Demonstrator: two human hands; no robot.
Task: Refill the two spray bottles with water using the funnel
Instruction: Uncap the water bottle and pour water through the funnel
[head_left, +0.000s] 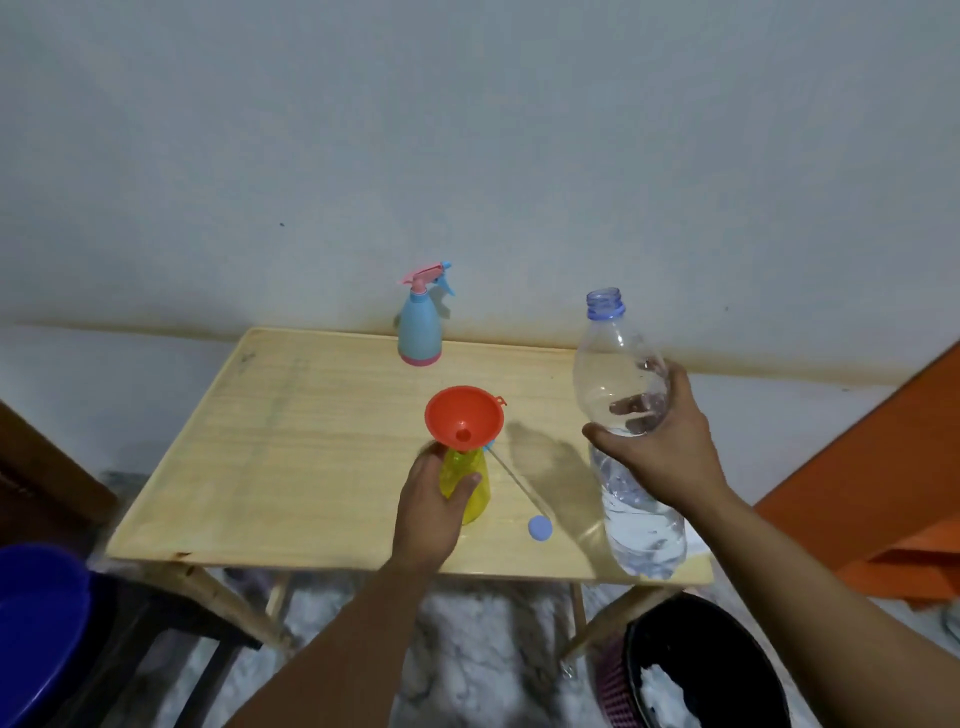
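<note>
Pale wall behind; wooden tabletop (291, 441) set against it, seen from above.

Yellow spray bottle (470, 486) stands near the tabletop's centre, sprayer head off. Orange funnel (464, 415) sits in its neck, bowl tilted slightly toward the viewer. Left hand (434, 512) wraps the bottle from the 6 o'clock side, fingers (465, 480) clamped around its body just below the funnel.

Right hand (662, 449) holds the clear water bottle (626, 431) at 3 o'clock of the funnel, well apart from it, fingers closed round its waist. Bottle is uncapped, roughly upright, neck leaning a little toward 11 o'clock; water fills the lower part only.

Removed sprayer's dip tube (514, 480) lies on the tabletop just beside the yellow bottle, toward 4 o'clock; blue cap (540, 529) rests near its end. Blue spray bottle (420, 332) stands at the 12 o'clock edge, sprayer on, not yet opened.

Judged step: about to pour for the first bottle.

Risks:
- Funnel sits loosely and is top-heavy; a fast stream on the bowl's wall could tip it and spill.
- The soft bottle may buckle under the grip and surge.
- Small funnel outlet: pouring faster than it drains would overflow.
- An elbow sweep could roll the cap off the edge.
</note>
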